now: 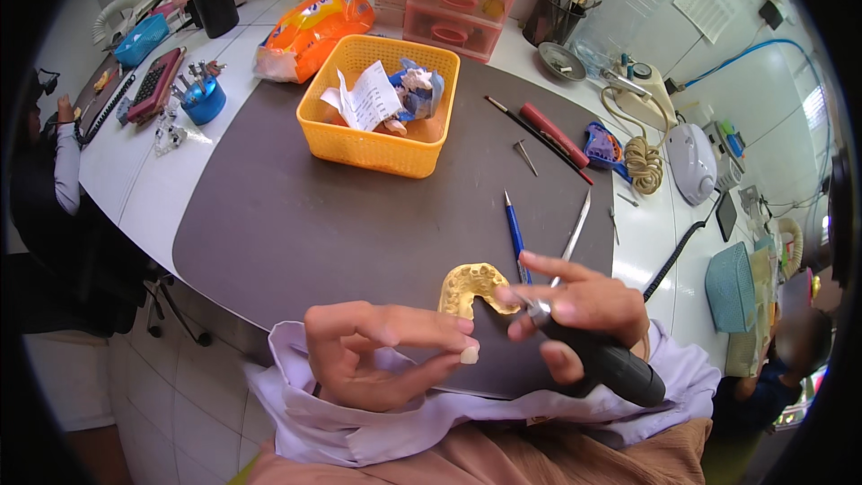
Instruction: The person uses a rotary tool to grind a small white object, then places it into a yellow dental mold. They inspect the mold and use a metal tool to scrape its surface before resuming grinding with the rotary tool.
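Observation:
Pinched between the thumb and fingertips of my left hand (359, 350) is a small whitish tooth crown (470, 356). My right hand (600, 304) grips a black rotary handpiece (620, 366) with a metal collar, its thin tip toward the left. The tip is apart from the crown, as far as I can see. Just beyond both hands, a yellow plaster dental cast (460, 282) lies on the dark mat (359, 224), partly covered by my fingers. Past the cast lie a blue pen-like tool (514, 229) and a slim silver knife-like tool (577, 224).
A yellow basket (368, 151) with papers and wrappers stands on the mat. Several slim tools and a red marker-like stick (554, 135) lie at right, near a coiled cord (643, 166). Pink drawers (462, 0) and an orange packet (314, 31) stand behind. Other people sit at both sides.

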`<move>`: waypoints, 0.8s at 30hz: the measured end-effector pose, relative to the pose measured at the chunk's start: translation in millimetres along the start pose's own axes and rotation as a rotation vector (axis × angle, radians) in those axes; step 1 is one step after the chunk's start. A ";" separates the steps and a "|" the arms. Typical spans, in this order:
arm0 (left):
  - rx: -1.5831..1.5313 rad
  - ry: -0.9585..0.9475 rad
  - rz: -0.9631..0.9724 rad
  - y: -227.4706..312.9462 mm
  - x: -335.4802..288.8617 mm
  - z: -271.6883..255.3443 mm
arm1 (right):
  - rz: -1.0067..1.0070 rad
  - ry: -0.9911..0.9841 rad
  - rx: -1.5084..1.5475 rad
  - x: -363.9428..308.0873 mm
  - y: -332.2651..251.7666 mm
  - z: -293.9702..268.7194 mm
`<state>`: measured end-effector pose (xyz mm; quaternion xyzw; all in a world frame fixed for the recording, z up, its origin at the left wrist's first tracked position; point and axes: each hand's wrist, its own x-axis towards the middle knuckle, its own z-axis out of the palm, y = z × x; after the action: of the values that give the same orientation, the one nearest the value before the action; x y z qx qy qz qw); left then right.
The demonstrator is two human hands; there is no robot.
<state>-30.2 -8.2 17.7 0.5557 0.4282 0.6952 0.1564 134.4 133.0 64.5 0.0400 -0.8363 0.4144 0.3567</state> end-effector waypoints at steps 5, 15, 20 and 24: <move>0.079 -0.095 0.080 4.9 8.4 -5.5 | -0.392 -0.071 -0.909 6.6 34.1 -46.2; 0.217 -0.022 0.438 15.1 -3.1 -5.1 | 0.103 -0.255 -1.300 -31.2 39.0 -75.5; 0.206 -0.045 0.433 19.5 -10.0 -6.7 | 0.270 -0.247 -1.283 -38.8 31.7 -73.0; 0.244 -0.031 0.338 21.4 -11.9 -1.0 | 0.311 -0.286 -1.227 -36.1 27.4 -73.4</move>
<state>-21.6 -29.4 26.6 0.6452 0.4072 0.6459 -0.0244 192.6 195.7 53.1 -0.2379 -0.9564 -0.1013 0.1357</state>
